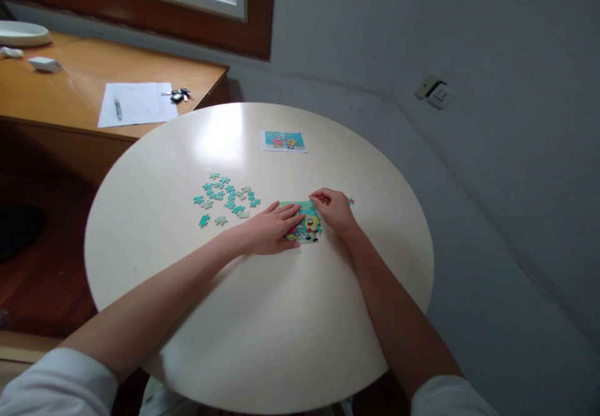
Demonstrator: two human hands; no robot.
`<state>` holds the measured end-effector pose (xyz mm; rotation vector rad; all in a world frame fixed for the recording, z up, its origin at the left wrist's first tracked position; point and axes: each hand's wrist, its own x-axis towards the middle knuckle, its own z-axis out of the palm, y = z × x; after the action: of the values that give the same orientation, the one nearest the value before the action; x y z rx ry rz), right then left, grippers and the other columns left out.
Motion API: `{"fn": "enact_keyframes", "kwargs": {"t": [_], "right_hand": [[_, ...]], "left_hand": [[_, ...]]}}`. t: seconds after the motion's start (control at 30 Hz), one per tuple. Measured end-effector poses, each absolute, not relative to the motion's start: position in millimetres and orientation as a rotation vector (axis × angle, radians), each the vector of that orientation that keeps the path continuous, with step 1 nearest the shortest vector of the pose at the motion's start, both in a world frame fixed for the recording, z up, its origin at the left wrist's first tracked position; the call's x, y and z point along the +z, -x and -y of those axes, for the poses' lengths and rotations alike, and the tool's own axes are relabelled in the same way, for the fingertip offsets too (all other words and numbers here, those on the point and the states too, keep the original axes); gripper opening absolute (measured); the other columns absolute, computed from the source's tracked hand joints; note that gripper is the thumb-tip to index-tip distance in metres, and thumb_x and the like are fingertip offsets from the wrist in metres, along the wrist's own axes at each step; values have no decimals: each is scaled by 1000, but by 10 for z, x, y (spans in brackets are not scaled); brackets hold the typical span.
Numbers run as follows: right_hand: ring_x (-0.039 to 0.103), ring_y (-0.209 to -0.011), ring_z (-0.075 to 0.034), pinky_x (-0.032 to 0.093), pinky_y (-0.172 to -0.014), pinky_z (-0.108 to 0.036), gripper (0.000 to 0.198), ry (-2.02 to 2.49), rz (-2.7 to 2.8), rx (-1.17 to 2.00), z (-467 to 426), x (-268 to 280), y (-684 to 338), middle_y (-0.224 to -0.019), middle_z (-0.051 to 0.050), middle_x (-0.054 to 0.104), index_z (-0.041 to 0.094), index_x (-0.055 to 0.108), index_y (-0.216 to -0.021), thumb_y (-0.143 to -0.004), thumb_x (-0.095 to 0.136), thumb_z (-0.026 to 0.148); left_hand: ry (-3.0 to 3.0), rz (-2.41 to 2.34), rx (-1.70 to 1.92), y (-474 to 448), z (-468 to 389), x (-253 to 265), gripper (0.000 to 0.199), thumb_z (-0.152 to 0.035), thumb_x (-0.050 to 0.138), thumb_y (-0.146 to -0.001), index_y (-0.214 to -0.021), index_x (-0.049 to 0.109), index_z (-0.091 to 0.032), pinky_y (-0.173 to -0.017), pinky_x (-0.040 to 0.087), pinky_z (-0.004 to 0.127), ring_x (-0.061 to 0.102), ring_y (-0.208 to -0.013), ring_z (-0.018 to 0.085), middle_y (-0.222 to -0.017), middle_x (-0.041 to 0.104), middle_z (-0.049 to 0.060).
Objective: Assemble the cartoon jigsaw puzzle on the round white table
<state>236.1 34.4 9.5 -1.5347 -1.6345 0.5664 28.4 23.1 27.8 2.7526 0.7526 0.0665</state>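
Observation:
A partly joined jigsaw puzzle [311, 227] with a yellow cartoon figure lies on the round white table [262, 316]. My left hand [272, 227] rests flat over the puzzle's left side, fingers spread, hiding that part. At the upper right edge of the puzzle, my right hand [334, 208] has its thumb and fingertips pinched together. Whatever is between those fingertips is too small to make out. Several loose puzzle pieces [229, 196] in teal and pale green lie scattered left of the puzzle. Another piece [351, 202], pinkish, shows just beyond my right hand.
A small picture sheet [284, 141] with the cartoon figures lies toward the table's far side. On the wooden desk [140, 60] at the left are a paper [140, 107] with a pen, keys [180, 95] and a white box [44, 64]. Walls stand behind and right.

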Motion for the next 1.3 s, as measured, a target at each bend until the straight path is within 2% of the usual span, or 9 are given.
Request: {"fn": "enact_keyframes", "kwargs": {"t": [0.2,0.47,1.07,1.3], "right_hand": [[56,-58,-13,45,-58,-26,18,1539,1670,544,-341,113,-2363,-66,-3,69,18,69,-72,-73,55,30],[60,-63,-15,49,-64,-29,17,1518,1645,542,-331,114,-2337,-72,-3,71,19,71,-75,-74,56,28],[62,-63,-16,48,-64,-29,11,1572,1617,522,-307,152,-2306,-67,-1,69,20,69,-72,-73,59,25],[60,-68,-17,45,-70,-30,10,1625,1768,359,-322,166,-2308,-70,-2,69,21,69,-71,-74,61,18]], "left_hand": [[-2761,-742,77,-278,-236,275,68,-50,47,-90,-145,35,-12,-116,17,48,27,-142,29,-153,29,20],[-2758,-754,83,-283,-230,287,68,-50,49,-89,-145,36,-13,-116,17,47,28,-141,29,-152,31,19],[-2740,-752,57,-284,-225,313,68,-49,48,-90,-145,35,-11,-116,16,47,26,-142,28,-153,28,19],[-2743,-757,59,-284,-234,298,67,-49,48,-90,-144,36,-12,-116,15,46,26,-142,28,-153,30,19]]}}
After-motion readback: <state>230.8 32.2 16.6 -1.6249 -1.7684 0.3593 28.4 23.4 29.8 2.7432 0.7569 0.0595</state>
